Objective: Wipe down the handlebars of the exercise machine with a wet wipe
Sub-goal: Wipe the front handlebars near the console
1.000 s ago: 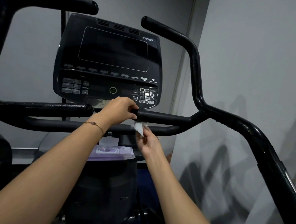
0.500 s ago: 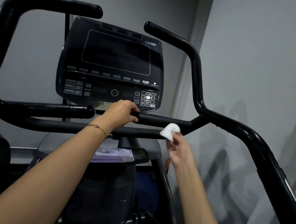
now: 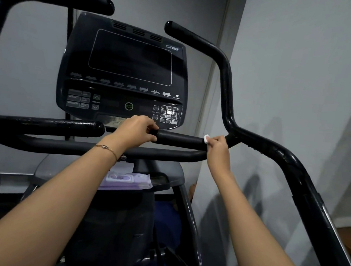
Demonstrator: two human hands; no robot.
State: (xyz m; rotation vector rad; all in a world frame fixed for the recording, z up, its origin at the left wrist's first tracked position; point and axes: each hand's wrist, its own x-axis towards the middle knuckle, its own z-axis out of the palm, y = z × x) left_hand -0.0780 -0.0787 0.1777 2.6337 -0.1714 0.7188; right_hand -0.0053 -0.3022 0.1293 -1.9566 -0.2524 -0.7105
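I take the console point(image 3: 124, 73) as my landmark: it stands tilted back at the middle of the view, its screen dark, the keypad along its lower edge. Directly below that lower edge runs the short horizontal handlebar grip point(image 3: 180, 140), black and matte. My left hand point(image 3: 135, 131) is wrapped over the grip's inner end, just under the console's round green button, fingers curled closed around the bar. A thin bracelet point(image 3: 106, 148) sits on that wrist. My right hand point(image 3: 218, 147) is at the grip's outer end, below and to the right of the console's keypad, where the grip meets the thick right handlebar point(image 3: 227, 82) that rises beside the console. The fingers there are pinched narrow on a small white wet wipe point(image 3: 206, 138), bunched up and pressed against the end of the grip. Below the console, past the lower crossbar point(image 3: 108, 149), a lilac pack of wipes point(image 3: 127, 180) lies on the grey shelf point(image 3: 168, 171), its flap lifted. To the console's left, another black bar point(image 3: 49, 125) ends in a rounded tip near my left hand.
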